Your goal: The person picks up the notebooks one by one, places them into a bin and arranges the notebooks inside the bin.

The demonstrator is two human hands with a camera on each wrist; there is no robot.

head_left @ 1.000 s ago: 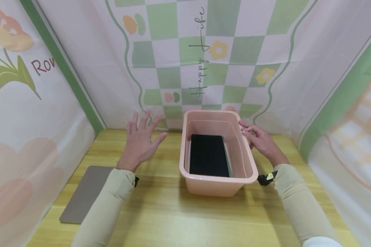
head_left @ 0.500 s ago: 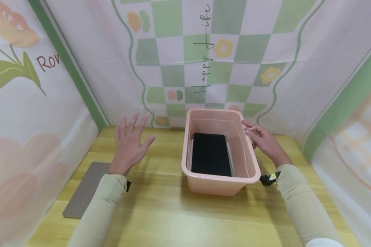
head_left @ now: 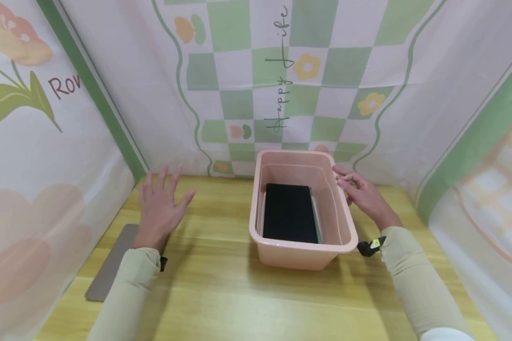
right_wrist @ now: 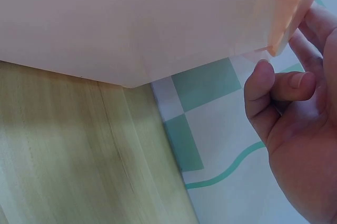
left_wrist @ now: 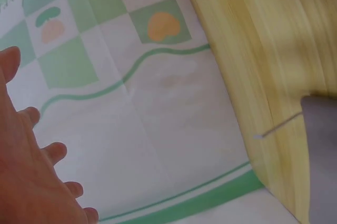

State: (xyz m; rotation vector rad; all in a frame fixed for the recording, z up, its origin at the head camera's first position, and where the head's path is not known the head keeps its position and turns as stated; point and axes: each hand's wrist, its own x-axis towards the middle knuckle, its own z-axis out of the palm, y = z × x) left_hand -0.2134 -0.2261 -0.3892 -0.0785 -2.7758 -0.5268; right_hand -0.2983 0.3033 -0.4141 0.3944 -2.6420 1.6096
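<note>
In the head view my left hand (head_left: 159, 210) hovers with fingers spread above the left part of the table, holding nothing. A flat grey-brown panel (head_left: 113, 267) with rounded corners lies partly under that forearm; the left wrist view shows a thin strip with a pale tip (left_wrist: 259, 136) sticking out from its edge. My right hand (head_left: 365, 199) is at the right rim of a pink plastic bin (head_left: 296, 258), its fingertips touching the outer side. Two of its fingers (right_wrist: 259, 84) bend loosely below the rim. Inside the bin lies a flat black rectangular object (head_left: 289, 213), with a pale green edge beneath.
The wooden table (head_left: 222, 298) is bounded by a printed cloth (head_left: 234, 102) at the back, with similar cloth on the left and right sides. The bin stands close to the back cloth, right of the middle.
My left hand has moved left, away from the bin, and more over the grey-brown panel. The right hand stays at the bin's rim; the bin has not moved.
</note>
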